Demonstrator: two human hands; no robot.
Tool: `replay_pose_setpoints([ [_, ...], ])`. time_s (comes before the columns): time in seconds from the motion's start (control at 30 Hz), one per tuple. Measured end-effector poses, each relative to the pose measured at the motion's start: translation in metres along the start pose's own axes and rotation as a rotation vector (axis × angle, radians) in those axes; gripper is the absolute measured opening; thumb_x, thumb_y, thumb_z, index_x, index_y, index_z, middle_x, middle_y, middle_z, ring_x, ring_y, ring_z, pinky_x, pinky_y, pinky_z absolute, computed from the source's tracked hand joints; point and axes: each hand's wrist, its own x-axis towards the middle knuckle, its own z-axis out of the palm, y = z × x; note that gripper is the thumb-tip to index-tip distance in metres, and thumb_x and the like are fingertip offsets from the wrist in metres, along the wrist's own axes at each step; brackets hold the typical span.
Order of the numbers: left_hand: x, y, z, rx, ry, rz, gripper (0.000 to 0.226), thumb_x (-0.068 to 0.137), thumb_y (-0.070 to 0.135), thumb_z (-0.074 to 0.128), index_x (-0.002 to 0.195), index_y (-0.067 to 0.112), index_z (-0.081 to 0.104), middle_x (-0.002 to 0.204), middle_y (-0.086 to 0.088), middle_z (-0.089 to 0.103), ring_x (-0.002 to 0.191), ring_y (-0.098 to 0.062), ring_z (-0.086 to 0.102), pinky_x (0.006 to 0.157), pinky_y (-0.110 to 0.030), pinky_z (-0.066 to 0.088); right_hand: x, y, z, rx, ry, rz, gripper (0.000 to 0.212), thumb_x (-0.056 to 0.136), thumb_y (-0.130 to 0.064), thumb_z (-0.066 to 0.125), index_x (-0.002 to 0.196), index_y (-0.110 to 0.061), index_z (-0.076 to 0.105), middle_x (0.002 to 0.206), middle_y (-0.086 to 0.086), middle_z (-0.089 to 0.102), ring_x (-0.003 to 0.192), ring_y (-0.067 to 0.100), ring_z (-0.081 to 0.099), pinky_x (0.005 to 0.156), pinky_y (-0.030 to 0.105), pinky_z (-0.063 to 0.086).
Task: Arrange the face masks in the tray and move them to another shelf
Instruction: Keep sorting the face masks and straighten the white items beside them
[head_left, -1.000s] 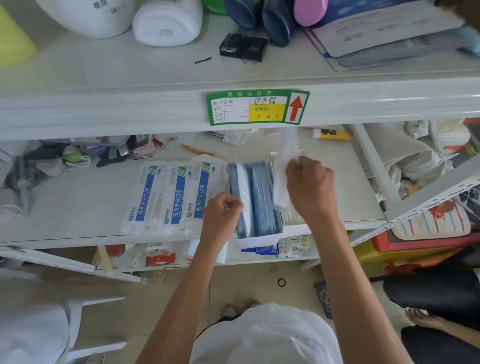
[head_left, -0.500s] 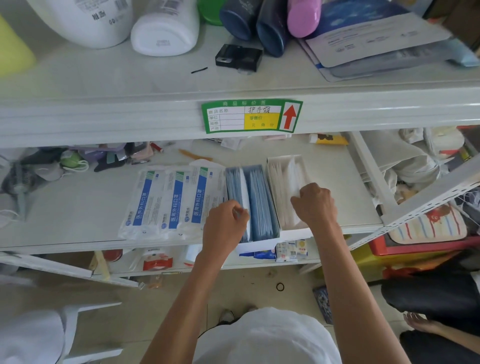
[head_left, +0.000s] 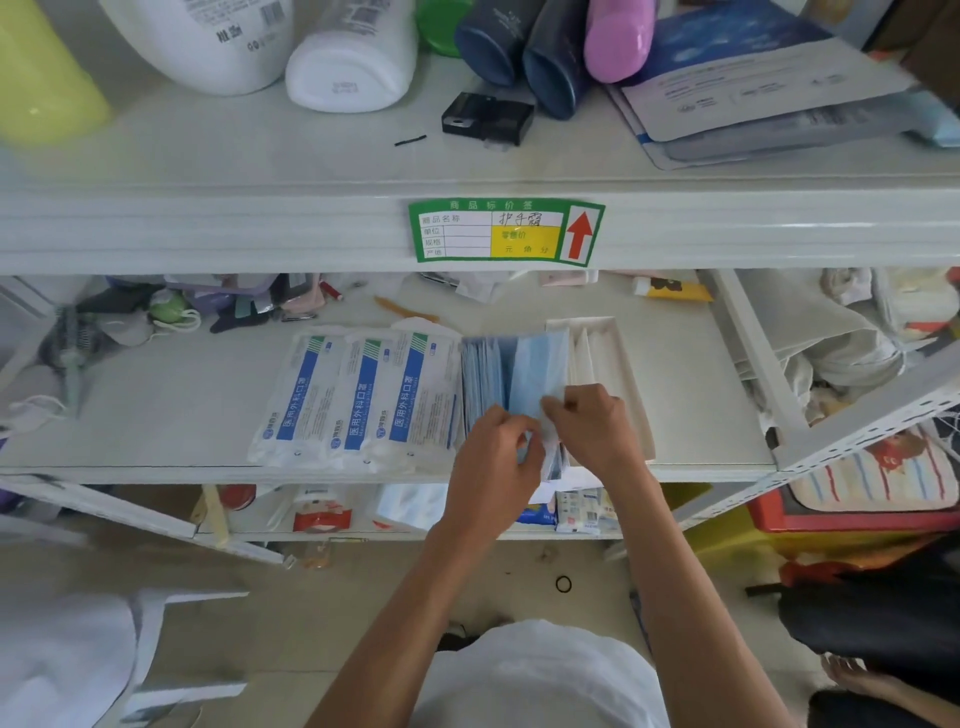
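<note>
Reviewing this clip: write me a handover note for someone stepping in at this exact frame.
Left hand grips the near end of the blue masks; right hand pinches them too.
They stand in the tray on the middle shelf, white masks to their right.
Three packaged masks lie left of the tray.
Done: loose masks in tray.
Left: straighten them, move tray to another shelf.
</note>
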Motion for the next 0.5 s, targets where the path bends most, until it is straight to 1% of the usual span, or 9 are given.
replay_pose_setpoints([
  [0.07,-0.002,-0.007,-0.001,0.008,0.047,-0.031,0.015,0.093,0.023,0.066,0.103,0.014,0.071,0.096,0.002,0.056,0.086,-0.011,0.055,0.078,-0.024,0.051,-0.001,-0.001,0.001,-0.034,0.003,-0.03,0.038,0.097,-0.027,0.056,0.064,-0.009,0.052,0.061,0.005,0.053,0.054,0.016,0.047,0.05,0.025,0.038],
  [0.13,-0.005,-0.011,-0.001,0.028,0.125,-0.092,0.02,0.09,0.022,0.07,0.108,0.015,0.067,0.109,-0.002,0.054,0.098,-0.013,0.053,0.087,-0.022,0.048,-0.003,-0.007,0.006,-0.085,0.008,-0.063,0.033,0.097,-0.027,0.054,0.071,-0.008,0.056,0.065,0.006,0.059,0.056,0.017,0.054,0.054,0.029,0.047],
  [0.2,-0.007,-0.015,-0.003,0.041,0.187,-0.139,0.029,0.089,0.019,0.069,0.117,0.015,0.059,0.12,-0.005,0.046,0.106,-0.019,0.052,0.092,-0.027,0.046,-0.009,-0.014,0.013,-0.11,0.035,-0.106,0.02,0.098,-0.022,0.052,0.088,-0.008,0.061,0.078,0.007,0.065,0.065,0.021,0.063,0.064,0.038,0.059],
  [0.23,-0.009,-0.018,-0.004,0.034,0.204,-0.155,0.031,0.091,0.018,0.065,0.121,0.015,0.055,0.122,-0.005,0.043,0.107,-0.022,0.053,0.093,-0.031,0.048,-0.014,-0.017,0.018,-0.102,0.057,-0.137,0.014,0.098,-0.017,0.052,0.102,-0.008,0.062,0.087,0.009,0.068,0.073,0.025,0.067,0.071,0.042,0.061],
  [0.27,-0.01,-0.021,-0.005,0.016,0.213,-0.177,0.03,0.094,0.018,0.06,0.123,0.015,0.052,0.123,-0.004,0.041,0.105,-0.025,0.054,0.093,-0.035,0.051,-0.018,-0.02,0.021,-0.087,0.076,-0.165,0.023,0.097,-0.009,0.052,0.118,-0.009,0.058,0.094,0.011,0.068,0.08,0.027,0.068,0.074,0.045,0.06],
  [0.33,-0.012,-0.028,-0.006,-0.014,0.215,-0.226,0.022,0.1,0.016,0.049,0.122,0.016,0.053,0.12,-0.001,0.042,0.102,-0.024,0.056,0.09,-0.041,0.053,-0.022,-0.024,0.029,-0.078,0.061,-0.205,0.051,0.093,0.005,0.05,0.14,-0.011,0.043,0.09,0.01,0.064,0.076,0.026,0.065,0.064,0.043,0.059],
  [0.37,-0.014,-0.03,-0.007,-0.015,0.219,-0.24,0.021,0.101,0.014,0.046,0.121,0.015,0.054,0.118,0.0,0.045,0.101,-0.022,0.057,0.089,-0.041,0.054,-0.023,-0.025,0.031,-0.095,0.038,-0.205,0.057,0.091,0.008,0.048,0.143,-0.012,0.038,0.083,0.008,0.061,0.068,0.023,0.062,0.056,0.039,0.055],
  [0.4,-0.015,-0.032,-0.007,-0.018,0.22,-0.25,0.022,0.101,0.011,0.045,0.12,0.015,0.055,0.117,0.0,0.047,0.1,-0.02,0.057,0.088,-0.039,0.054,-0.022,-0.026,0.035,-0.122,0.007,-0.184,0.054,0.092,0.009,0.047,0.141,-0.01,0.038,0.079,0.007,0.057,0.063,0.021,0.057,0.049,0.036,0.05],
  [0.5,-0.02,-0.035,-0.006,-0.073,0.197,-0.282,0.025,0.101,0.009,0.048,0.124,0.013,0.054,0.121,-0.005,0.054,0.101,-0.016,0.06,0.087,-0.023,0.051,-0.018,-0.03,0.043,-0.161,-0.1,-0.101,0.026,0.096,0.002,0.047,0.121,-0.001,0.049,0.085,0.008,0.057,0.065,0.019,0.053,0.044,0.023,0.037],
])
